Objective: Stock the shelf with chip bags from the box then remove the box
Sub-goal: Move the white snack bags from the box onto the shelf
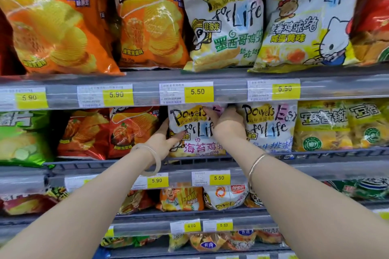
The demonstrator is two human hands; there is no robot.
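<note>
Both forearms reach up from the lower frame, and I see my left hand (pixel 166 140) and right hand (pixel 226 121) grasping the white chip bag (pixel 195 132) at centre frame, seating it on the middle shelf (pixel 315 153), so stocking looks underway; no box in view.

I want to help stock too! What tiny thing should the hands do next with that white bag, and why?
Probably push the white bag back into its row, then let go. Both the left hand and right hand grip it at the shelf front, beside its matching bag.
</note>
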